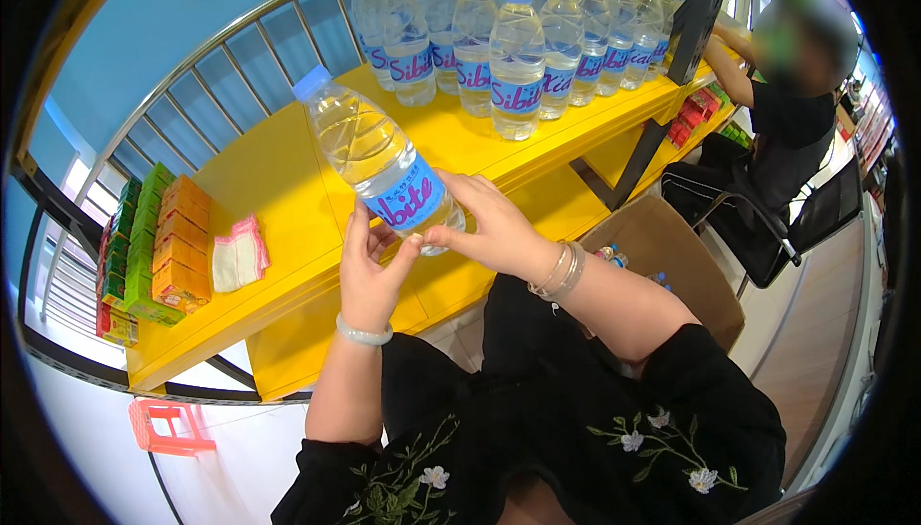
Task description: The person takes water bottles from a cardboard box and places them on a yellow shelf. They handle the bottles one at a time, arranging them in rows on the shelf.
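A clear plastic water bottle (363,143) with a blue cap and a blue label leans to the left between my hands. My left hand (374,255) grips its lower left side, the thumb across the front near the base. From the right, my right hand (489,219) holds the bottle's lower part, its thumb close to the left one. The bottle is held above the front of a yellow shelf (280,143). Behind it, several similar bottles (516,64) stand upright in rows on that shelf. A folded white cloth with a pink edge (239,255) lies to the left.
Orange, green and red boxes (180,244) line the shelf's left end. A metal railing (252,21) runs behind. At right, a cardboard box (669,273) holds small bottles, near a seated person (784,107) on a black chair. A pink stool (173,428) stands lower left.
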Action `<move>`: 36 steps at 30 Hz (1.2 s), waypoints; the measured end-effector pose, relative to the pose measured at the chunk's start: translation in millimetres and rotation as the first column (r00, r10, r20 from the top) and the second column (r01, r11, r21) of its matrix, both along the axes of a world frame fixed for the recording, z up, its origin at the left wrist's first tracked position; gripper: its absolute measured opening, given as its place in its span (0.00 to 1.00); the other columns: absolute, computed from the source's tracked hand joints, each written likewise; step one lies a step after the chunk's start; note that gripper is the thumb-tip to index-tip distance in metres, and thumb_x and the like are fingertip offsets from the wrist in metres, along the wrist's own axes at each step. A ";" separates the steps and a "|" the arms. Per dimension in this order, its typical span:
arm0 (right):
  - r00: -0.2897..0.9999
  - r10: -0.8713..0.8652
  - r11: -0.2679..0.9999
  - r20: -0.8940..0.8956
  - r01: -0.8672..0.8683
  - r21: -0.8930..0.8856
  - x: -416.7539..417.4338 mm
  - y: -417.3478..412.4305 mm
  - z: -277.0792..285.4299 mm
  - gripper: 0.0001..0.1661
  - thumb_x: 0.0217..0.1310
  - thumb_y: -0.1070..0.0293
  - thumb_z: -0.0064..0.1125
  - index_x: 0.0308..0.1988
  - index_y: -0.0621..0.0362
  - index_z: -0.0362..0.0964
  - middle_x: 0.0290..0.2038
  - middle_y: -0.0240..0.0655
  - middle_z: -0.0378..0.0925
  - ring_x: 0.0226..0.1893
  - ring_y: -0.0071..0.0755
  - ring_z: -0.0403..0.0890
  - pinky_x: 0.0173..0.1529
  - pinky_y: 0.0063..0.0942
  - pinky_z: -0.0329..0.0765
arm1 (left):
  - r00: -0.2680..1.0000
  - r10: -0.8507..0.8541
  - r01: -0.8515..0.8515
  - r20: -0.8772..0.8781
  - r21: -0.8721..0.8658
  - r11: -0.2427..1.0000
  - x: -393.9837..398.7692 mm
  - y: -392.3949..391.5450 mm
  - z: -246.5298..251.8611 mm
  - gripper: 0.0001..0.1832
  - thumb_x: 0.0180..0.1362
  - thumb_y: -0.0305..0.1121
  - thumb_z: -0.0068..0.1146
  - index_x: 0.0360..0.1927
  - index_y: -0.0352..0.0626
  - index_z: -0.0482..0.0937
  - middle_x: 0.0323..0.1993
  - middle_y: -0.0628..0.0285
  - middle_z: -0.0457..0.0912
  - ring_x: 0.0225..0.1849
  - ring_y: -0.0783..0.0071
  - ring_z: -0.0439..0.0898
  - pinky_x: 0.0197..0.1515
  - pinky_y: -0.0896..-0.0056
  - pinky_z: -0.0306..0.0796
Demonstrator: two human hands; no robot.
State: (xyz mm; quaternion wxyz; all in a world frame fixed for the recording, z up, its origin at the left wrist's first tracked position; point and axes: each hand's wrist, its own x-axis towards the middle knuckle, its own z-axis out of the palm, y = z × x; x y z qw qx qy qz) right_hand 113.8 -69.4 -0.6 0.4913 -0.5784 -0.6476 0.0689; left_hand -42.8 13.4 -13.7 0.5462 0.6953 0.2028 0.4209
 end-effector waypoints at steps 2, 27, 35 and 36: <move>1.000 -0.005 1.000 0.028 0.006 -0.010 5.6 9.2 -3.3 0.40 0.48 0.50 0.60 0.54 0.66 0.59 0.47 0.48 0.70 0.47 0.50 0.68 0.52 0.37 0.64 | 0.999 0.015 -0.013 -0.044 0.045 0.999 3.3 8.8 0.0 0.39 0.47 0.28 0.61 0.62 0.34 0.53 0.48 0.59 0.66 0.42 0.73 0.70 0.47 0.74 0.66; 0.999 -0.034 0.982 -0.037 0.027 -0.186 45.2 54.2 -2.0 0.45 0.51 0.59 0.60 0.61 0.59 0.42 0.52 0.52 0.66 0.53 0.49 0.69 0.53 0.37 0.67 | 0.943 0.222 -0.119 -0.250 0.368 0.922 49.1 50.7 4.4 0.42 0.48 0.30 0.61 0.63 0.38 0.48 0.54 0.48 0.63 0.54 0.58 0.68 0.53 0.65 0.67; 0.994 -0.056 0.980 0.097 0.073 -0.184 63.8 67.3 -6.1 0.46 0.53 0.56 0.57 0.63 0.56 0.40 0.50 0.54 0.67 0.49 0.54 0.70 0.50 0.38 0.69 | 0.906 0.275 -0.131 -0.320 0.407 0.904 69.0 55.7 16.7 0.41 0.46 0.29 0.62 0.61 0.34 0.50 0.56 0.45 0.62 0.56 0.57 0.67 0.55 0.66 0.66; 0.991 -0.069 0.978 0.116 0.090 -0.186 65.5 69.2 -6.0 0.45 0.54 0.55 0.56 0.63 0.56 0.41 0.49 0.55 0.67 0.48 0.55 0.70 0.49 0.38 0.69 | 0.909 0.273 -0.126 -0.315 0.416 0.900 71.4 58.2 17.6 0.40 0.46 0.28 0.61 0.60 0.34 0.51 0.55 0.45 0.62 0.55 0.56 0.67 0.55 0.66 0.66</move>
